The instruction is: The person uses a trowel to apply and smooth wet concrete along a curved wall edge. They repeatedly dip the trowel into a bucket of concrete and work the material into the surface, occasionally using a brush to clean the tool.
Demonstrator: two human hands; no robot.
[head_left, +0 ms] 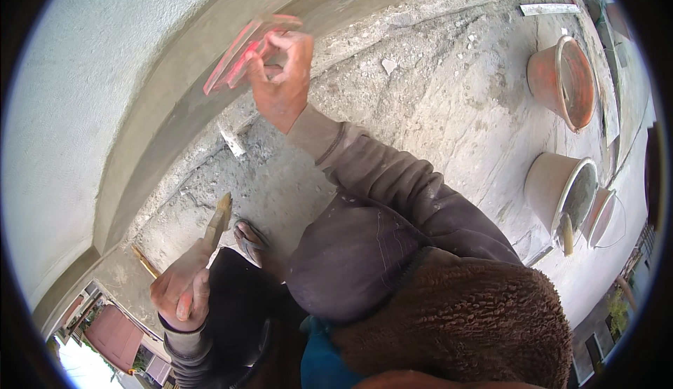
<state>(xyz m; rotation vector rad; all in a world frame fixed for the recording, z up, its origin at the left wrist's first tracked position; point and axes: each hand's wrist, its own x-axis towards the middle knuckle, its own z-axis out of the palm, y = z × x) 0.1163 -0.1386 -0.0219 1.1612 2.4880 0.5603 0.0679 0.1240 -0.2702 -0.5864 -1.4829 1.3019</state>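
My right hand (pixel 286 87) is closed around the handle of a red plastering float (pixel 235 56). The float lies against the smooth grey plaster band (pixel 151 112) along the bottom of the wall, and both it and the fingers are slightly blurred. Lower left, my left hand (pixel 179 292) grips a paintbrush (pixel 216 226). Its pale bristles point up and away from me, and an orange handle end shows below the fingers. The brush is held apart from the wall, over the rough ground.
Rubble and loose chips cover the concrete ground (pixel 427 94) beside the wall. On the right stand an orange bucket (pixel 543 77), a grey bucket (pixel 550 182) with a tool at its rim, and another bucket (pixel 601 217). A pale strip (pixel 550 9) lies far right. My sandaled foot (pixel 251 242) is near the brush.
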